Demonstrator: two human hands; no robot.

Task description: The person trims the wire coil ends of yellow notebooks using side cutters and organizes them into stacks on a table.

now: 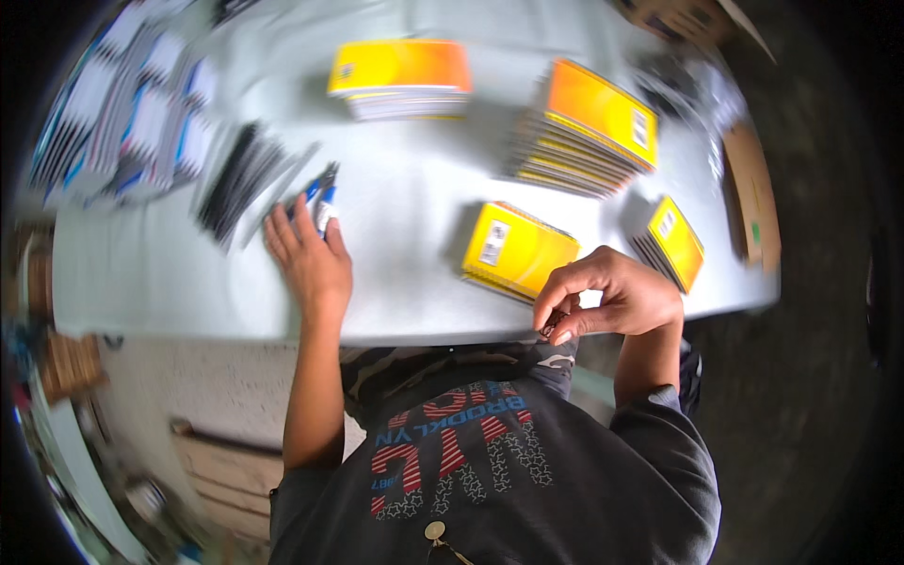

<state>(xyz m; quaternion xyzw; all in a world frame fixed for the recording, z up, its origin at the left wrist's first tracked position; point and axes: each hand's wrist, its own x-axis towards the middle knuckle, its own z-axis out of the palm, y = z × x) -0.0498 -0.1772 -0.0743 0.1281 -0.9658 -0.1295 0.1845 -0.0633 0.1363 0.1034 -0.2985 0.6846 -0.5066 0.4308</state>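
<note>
My left hand (309,259) rests flat on the pale table (405,198), its fingertips on a blue-and-white pen pack (322,200) beside a fan of black pens (237,181). My right hand (610,295) hovers at the table's near edge with thumb and forefinger pinched on a small dark object (553,324) that is too blurred to name. Just beyond that hand lies a yellow notebook stack (518,250).
More yellow notebook stacks sit at the back middle (403,75), back right (591,127) and right edge (673,243). Rows of white-and-blue packs (122,113) cover the left end. A brown cardboard piece (751,193) lies at the far right.
</note>
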